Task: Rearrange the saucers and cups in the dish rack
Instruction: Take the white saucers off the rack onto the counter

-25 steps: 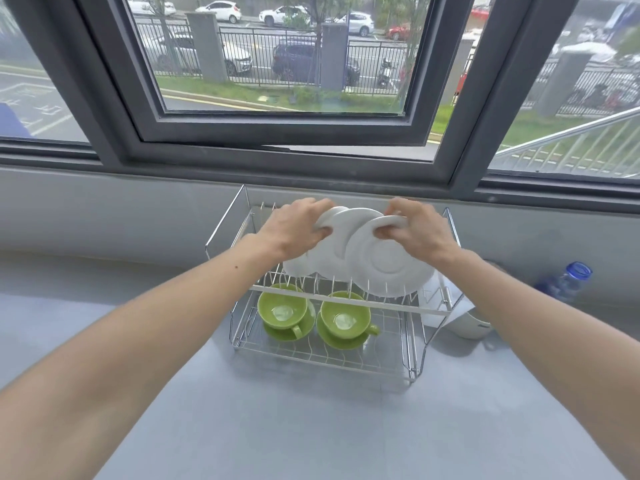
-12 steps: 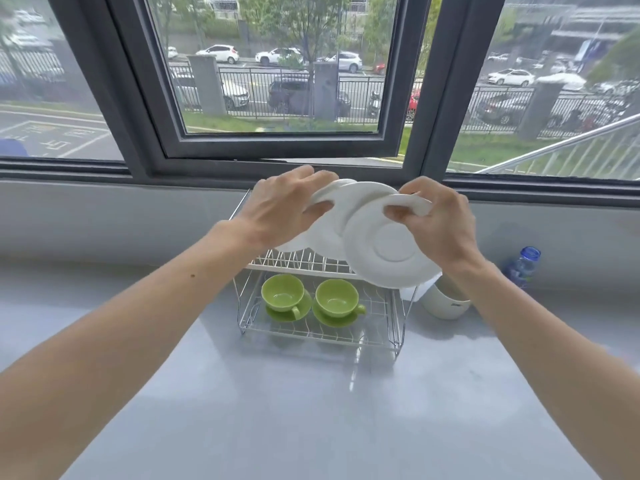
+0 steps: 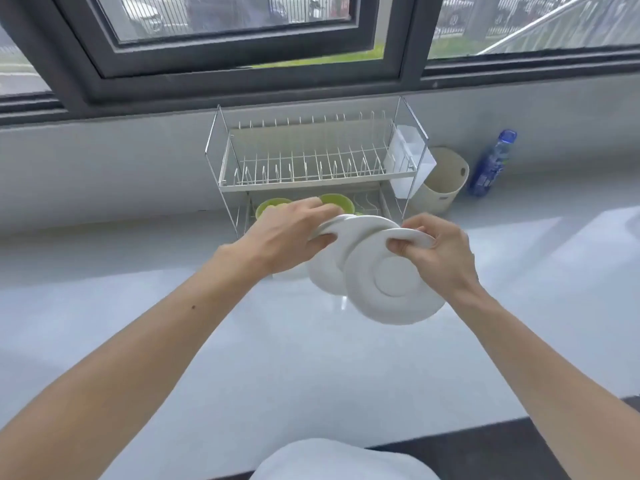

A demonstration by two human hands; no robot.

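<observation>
Two white saucers (image 3: pixel 394 289) hang in front of our dish rack (image 3: pixel 311 157). Our left hand (image 3: pixel 291 237) pinches the back saucer's rim, and our right hand (image 3: pixel 440 251) pinches the front one's.

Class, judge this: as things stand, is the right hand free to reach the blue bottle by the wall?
Probably not yet: the right hand grips a white saucer, though nothing stands between it and the blue bottle.
</observation>
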